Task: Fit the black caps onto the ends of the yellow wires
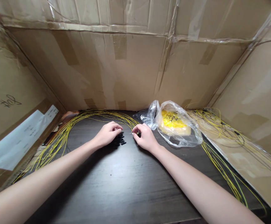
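Nearest the wearer, the dark tabletop (126,199) carries one small dark speck. Beyond it, the left hand (109,133) rests over a pile of loose black pieces (119,141), fingers bent and bunched; whether they grip a piece cannot be told. The right hand (146,137) has thumb and forefinger apparently pinching silvery-tipped ends of the yellow wires (79,116), which arc in from the left. Work is judged to be in mid-course: black pieces lie unused, and an open clear bag (197,140) holds many yellow pieces (173,119). Farther right, a second wire bundle (221,171) hangs beside the bag; whether it is finished cannot be determined. A cardboard wall (135,68) stands behind.
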Tool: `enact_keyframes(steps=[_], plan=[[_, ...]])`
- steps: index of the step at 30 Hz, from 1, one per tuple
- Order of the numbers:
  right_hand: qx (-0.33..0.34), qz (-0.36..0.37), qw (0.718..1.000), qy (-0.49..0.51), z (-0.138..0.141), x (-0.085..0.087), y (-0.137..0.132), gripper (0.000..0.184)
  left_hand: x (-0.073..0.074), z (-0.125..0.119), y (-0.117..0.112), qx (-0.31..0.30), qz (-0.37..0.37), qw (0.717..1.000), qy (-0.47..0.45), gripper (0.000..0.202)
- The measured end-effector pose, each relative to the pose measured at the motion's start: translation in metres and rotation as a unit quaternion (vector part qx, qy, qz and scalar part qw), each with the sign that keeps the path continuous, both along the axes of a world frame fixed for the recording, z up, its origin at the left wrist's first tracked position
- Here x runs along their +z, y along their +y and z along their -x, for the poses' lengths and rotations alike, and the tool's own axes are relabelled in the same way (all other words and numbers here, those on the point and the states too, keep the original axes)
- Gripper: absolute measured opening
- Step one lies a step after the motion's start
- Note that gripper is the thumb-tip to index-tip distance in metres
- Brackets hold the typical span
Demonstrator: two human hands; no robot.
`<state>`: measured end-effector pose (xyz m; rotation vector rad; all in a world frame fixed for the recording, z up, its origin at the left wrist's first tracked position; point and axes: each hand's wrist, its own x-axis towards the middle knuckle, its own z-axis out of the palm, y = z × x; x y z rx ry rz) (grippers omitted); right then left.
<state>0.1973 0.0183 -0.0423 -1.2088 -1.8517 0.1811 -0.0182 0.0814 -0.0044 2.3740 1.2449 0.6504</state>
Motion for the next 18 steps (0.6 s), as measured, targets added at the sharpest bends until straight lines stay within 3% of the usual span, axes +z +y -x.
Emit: enact_keyframes(steps=[2, 5, 7, 13, 18], plan=[[-0.002, -0.005, 1.000, 0.003, 0.000, 0.000, 0.001, 0.009, 0.002, -0.002, 0.014, 0.005, -0.080, 0.996, 0.037, 0.028], [-0.003, -0.011, 1.000, 0.006, -0.001, 0.000, 0.002, 0.007, 0.002, -0.010, 0.040, -0.059, -0.150, 0.982, 0.096, 0.045], [-0.003, -0.011, 1.000, 0.007, -0.001, 0.000, 0.003, 0.006, 0.000, -0.019, 0.056, -0.086, -0.136, 0.978, 0.130, 0.054], [-0.013, -0.013, 1.000, 0.009, -0.002, 0.000, 0.003, 0.006, -0.012, -0.047, 0.087, -0.040, -0.090, 0.973, 0.209, 0.067], [-0.016, -0.006, 1.000, 0.013, -0.003, 0.000, 0.002, 0.006, -0.020, -0.048, 0.098, -0.028, -0.071, 0.967, 0.242, 0.071]])
